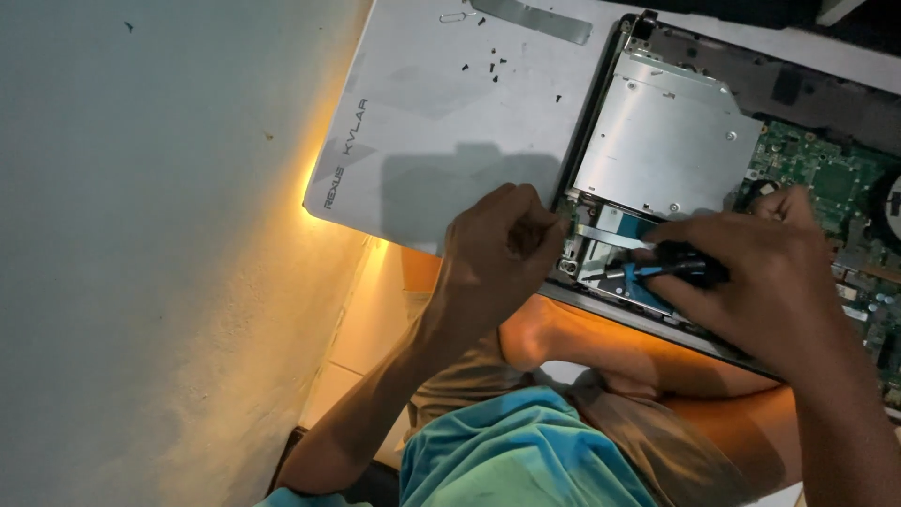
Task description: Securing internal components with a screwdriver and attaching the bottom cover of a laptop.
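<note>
Gripping black screwdriver (680,268) — right hand (751,282), lying roughly level, tip leftward

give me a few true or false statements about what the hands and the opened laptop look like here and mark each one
1. The right hand grips a dark-handled screwdriver. True.
2. The left hand lies flat and open on the mat. False: it is curled, at the corner of the opened laptop.
3. Small black screws lie on the white mat. True.
4. The laptop's bottom cover is on. False: the green circuit board and the silver drive are exposed.
5. The mat lies to the right of the laptop. False: it lies to the left.
</note>
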